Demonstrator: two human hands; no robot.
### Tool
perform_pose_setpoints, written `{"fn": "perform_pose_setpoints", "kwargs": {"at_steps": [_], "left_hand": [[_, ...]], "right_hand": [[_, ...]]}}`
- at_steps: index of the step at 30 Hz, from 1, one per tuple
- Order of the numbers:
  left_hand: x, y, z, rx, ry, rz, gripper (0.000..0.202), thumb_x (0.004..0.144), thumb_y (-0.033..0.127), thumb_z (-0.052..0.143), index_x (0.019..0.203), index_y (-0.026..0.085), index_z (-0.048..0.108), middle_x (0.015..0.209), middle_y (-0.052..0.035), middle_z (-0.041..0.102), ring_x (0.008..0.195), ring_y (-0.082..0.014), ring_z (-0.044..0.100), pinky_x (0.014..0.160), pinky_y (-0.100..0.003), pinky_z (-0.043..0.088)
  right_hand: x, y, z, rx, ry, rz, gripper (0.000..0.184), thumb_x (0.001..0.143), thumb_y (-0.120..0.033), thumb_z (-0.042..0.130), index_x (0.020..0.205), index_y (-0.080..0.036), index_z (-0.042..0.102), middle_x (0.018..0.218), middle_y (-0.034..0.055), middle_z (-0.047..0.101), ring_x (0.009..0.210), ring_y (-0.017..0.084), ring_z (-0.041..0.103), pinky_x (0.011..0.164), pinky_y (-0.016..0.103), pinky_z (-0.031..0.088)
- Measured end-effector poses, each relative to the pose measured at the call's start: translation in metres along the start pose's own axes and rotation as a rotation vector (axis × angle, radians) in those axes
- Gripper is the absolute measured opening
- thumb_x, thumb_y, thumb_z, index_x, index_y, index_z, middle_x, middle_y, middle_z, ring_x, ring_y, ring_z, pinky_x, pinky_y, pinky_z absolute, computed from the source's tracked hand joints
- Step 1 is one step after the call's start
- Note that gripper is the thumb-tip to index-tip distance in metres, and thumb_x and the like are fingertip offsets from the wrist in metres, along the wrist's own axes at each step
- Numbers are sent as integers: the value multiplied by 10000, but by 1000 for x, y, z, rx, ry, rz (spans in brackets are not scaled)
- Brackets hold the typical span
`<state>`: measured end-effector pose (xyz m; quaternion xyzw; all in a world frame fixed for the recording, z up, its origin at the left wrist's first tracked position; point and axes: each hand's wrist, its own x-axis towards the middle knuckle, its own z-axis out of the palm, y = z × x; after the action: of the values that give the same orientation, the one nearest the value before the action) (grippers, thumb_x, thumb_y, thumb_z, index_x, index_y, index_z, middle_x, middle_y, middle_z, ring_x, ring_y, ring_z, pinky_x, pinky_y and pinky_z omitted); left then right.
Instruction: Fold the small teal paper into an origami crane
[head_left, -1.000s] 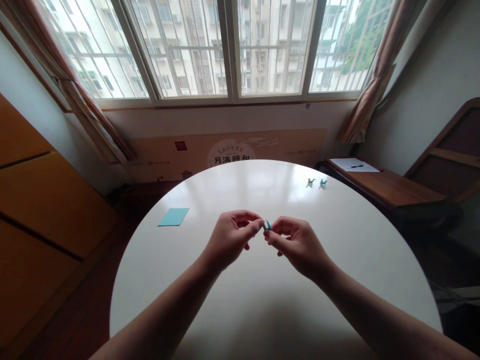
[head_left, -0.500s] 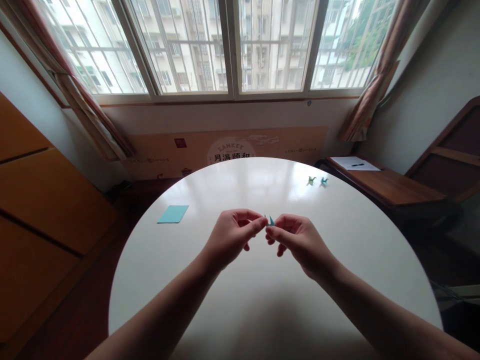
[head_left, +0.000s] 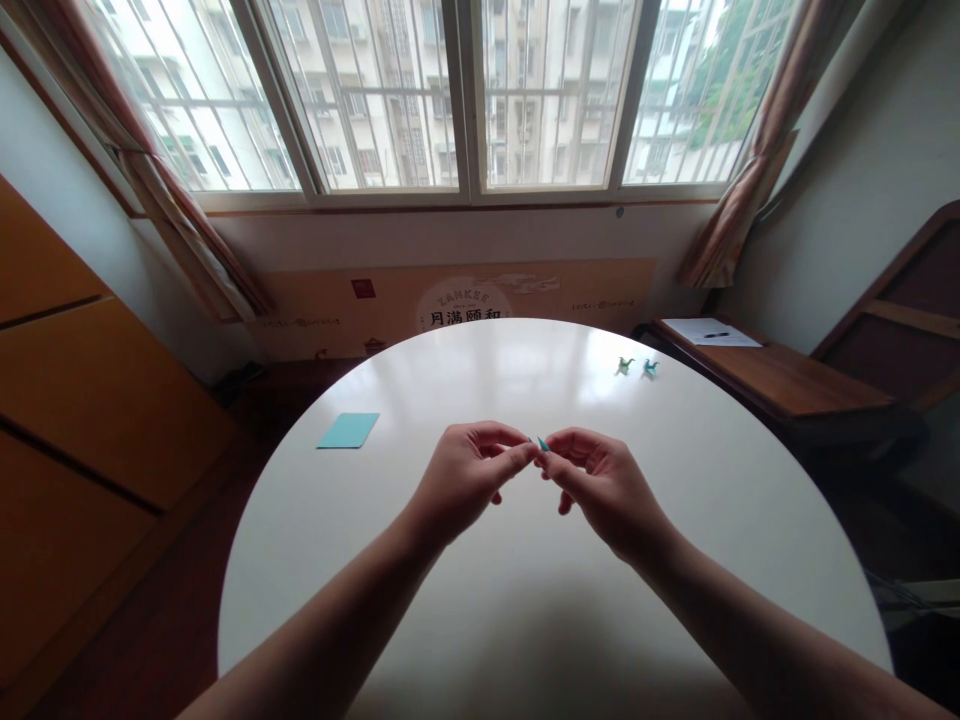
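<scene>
Above the middle of the round white table (head_left: 525, 600), my left hand (head_left: 469, 480) and my right hand (head_left: 600, 485) meet fingertip to fingertip. Both pinch a tiny teal folded paper piece (head_left: 541, 443), of which only a small tip shows between the fingers. Two small folded paper figures (head_left: 634, 367), green and teal, stand side by side on the far right of the table. A flat teal paper stack (head_left: 348, 430) lies on the table to the left.
A wooden side table (head_left: 780, 380) with a white sheet and a pen (head_left: 710, 333) stands at the right. Behind the table are a printed cardboard panel (head_left: 465, 300) and a barred window. A wooden cabinet (head_left: 90, 420) fills the left.
My hands have closed in on the teal piece, so less of it shows. They stay in the same spot above the table.
</scene>
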<state>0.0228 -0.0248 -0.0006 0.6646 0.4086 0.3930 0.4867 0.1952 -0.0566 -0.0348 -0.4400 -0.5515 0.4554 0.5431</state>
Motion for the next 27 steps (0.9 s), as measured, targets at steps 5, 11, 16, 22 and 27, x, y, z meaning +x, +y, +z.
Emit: {"fn": "perform_pose_setpoints", "kwargs": {"at_steps": [5,11,16,22,27], "left_hand": [[-2,2,2,-37,7,-5,190,789,318,739,788,128,754,666,-42,671,556,-118,537,402,-174,436],[-1,3,1,-144,7,-30,159,773,297,772,776,140,751,669,-35,668,603,-125,549,398,-154,415],[5,-3,-2,-178,9,74,209,781,339,809,788,136,759,693,-35,671,618,-130,590,446,-178,468],[7,-5,-4,-304,-16,199,153,770,301,834,759,158,779,897,-46,670,702,-130,636,543,-204,528],[5,-4,-3,-308,-34,221,139,768,295,836,742,169,787,928,-49,664,678,-117,622,519,-199,514]], "right_hand": [[-1,2,3,-1,-13,-6,188,846,-348,708,799,-167,704,740,25,618,665,154,561,435,213,501],[-2,1,2,32,-15,-17,229,843,-389,736,827,-161,720,745,37,637,674,161,571,431,210,504],[0,-1,2,190,-29,29,305,824,-470,764,900,-177,732,835,65,685,774,196,624,447,206,513],[1,-3,2,563,-321,345,425,935,-560,583,1021,-169,725,945,96,700,758,189,656,429,208,521],[-3,-6,1,710,-476,376,286,911,-431,679,969,-155,727,886,59,671,726,155,647,440,189,539]]}}
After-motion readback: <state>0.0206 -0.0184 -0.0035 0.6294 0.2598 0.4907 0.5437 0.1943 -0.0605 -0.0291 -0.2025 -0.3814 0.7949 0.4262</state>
